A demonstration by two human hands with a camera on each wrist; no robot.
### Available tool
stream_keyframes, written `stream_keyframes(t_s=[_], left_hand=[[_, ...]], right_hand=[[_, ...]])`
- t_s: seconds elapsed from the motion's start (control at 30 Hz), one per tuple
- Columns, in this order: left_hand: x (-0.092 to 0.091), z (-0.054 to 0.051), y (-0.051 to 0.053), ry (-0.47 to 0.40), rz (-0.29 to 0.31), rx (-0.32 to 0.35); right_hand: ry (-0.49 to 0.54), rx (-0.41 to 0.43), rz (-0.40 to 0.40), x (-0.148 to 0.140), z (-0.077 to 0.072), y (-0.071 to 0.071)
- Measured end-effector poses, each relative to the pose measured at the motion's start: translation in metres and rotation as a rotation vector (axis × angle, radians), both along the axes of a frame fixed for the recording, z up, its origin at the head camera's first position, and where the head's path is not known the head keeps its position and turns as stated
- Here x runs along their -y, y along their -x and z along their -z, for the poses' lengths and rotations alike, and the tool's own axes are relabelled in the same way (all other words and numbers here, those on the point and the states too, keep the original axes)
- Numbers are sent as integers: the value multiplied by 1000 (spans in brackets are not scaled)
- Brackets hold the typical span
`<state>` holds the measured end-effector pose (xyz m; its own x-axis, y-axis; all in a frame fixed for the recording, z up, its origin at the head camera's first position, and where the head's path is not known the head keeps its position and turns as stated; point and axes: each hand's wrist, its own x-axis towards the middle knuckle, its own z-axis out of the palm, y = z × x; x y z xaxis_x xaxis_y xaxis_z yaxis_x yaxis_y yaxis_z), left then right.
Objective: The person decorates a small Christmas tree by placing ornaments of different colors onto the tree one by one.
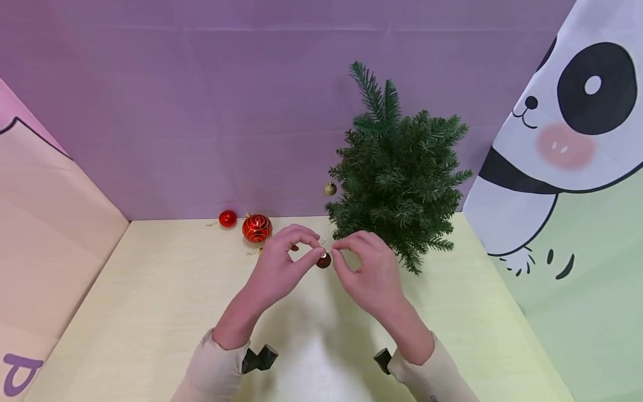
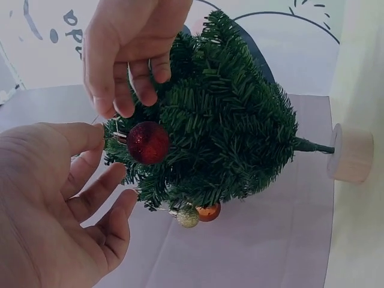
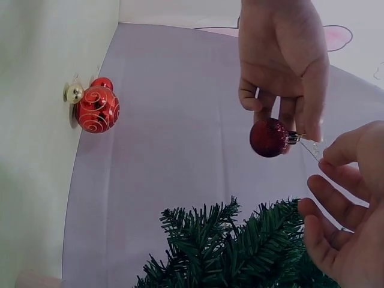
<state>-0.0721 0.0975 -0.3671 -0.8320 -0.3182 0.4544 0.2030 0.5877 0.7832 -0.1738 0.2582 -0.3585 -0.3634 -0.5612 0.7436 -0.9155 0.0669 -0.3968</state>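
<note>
Midair, left hand (image 1: 279,263) pinches a red bauble (image 3: 269,138), right hand (image 1: 370,271) (angled inward) pinches its string (image 3: 310,151).

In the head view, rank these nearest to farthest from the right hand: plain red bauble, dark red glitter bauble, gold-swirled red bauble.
1. Dark red glitter bauble: just left of the right hand.
2. Gold-swirled red bauble: farther left, on the table.
3. Plain red bauble: leftmost of the three.
</note>
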Motion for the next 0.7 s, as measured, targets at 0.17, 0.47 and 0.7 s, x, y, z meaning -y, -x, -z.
stream_keyframes(t_s=[0.17,0.47,0.7], left_hand=[[5,-4,4,1,33,-15],[10,-17,17,10,49,-13],[12,-23,30,44,16,15]], right_hand=[[0,-64,76,3,-1,2],[58,-199,182,11,-9,4],[41,-206,267,17,-11,8]])
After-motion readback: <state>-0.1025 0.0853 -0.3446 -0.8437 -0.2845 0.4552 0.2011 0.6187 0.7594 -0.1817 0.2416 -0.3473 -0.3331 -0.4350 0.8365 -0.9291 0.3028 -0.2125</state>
